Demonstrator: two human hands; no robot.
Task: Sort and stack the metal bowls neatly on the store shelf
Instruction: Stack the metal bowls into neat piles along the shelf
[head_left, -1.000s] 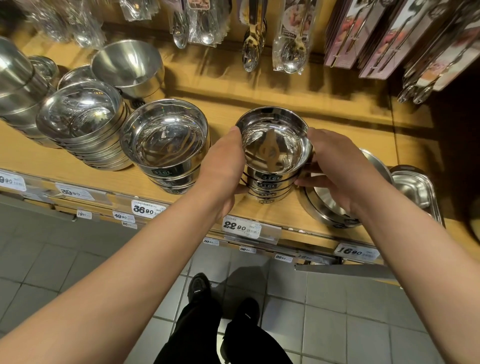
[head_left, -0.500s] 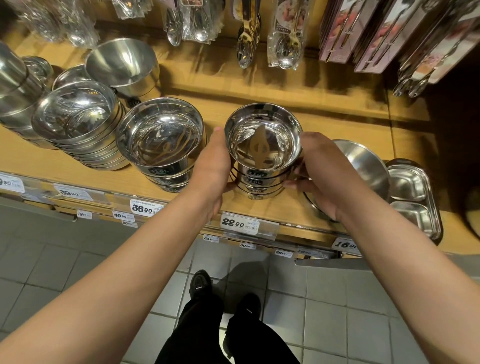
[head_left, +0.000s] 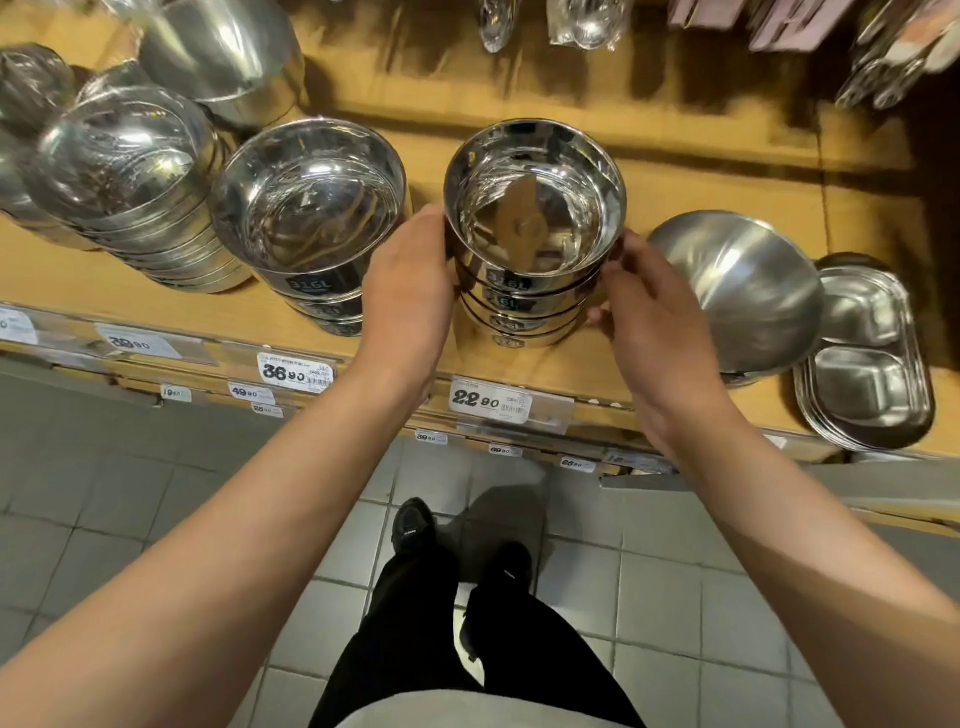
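wooden shelf | bowl stacks | tilted bowl | divided trays

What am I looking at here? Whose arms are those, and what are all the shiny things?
The picture comes from a camera worn on a person's head, looking down, so the arms are that person's own. The left hand and right hand hold a stack of small metal bowls from both sides. It stands on a wooden shop shelf. Left of it is a wider bowl stack. On the right lie a tilted bowl and divided metal trays. White price tags line the shelf edge. Below you see grey floor tiles and the person's black shoes.
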